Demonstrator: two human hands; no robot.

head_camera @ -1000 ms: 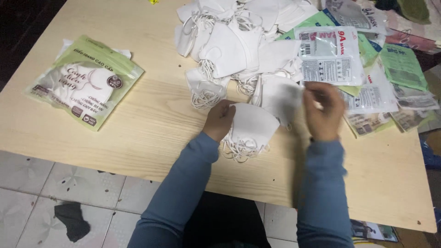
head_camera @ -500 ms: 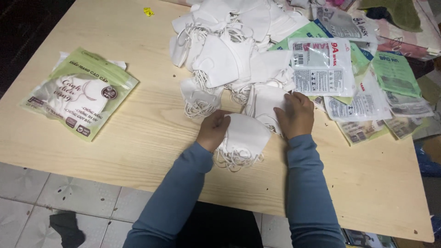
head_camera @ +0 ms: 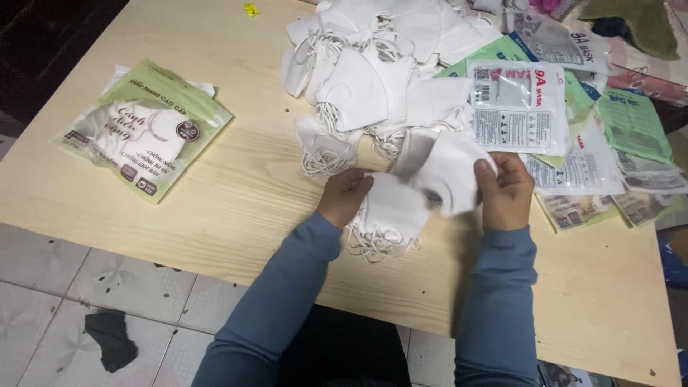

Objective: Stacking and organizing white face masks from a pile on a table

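My left hand (head_camera: 344, 198) rests on a small stack of white face masks (head_camera: 390, 215) near the front of the wooden table (head_camera: 236, 208), fingers closed over the stack's left edge. My right hand (head_camera: 505, 192) grips one white mask (head_camera: 448, 172) and holds it lifted just above and right of the stack. Elastic ear loops spill out under the stack toward me. A big loose heap of white masks (head_camera: 373, 64) lies behind my hands.
A green and clear packet of masks (head_camera: 143, 132) lies at the table's left. Several printed packets (head_camera: 519, 107) and green wrappers (head_camera: 631, 125) cover the right side. A small yellow scrap (head_camera: 251, 9) sits at the far edge. Tiled floor with a dark rag (head_camera: 111, 340) shows below left.
My right hand has picked a mask from the pile behind and brought it over the stack. My left hand has stayed on the stack.
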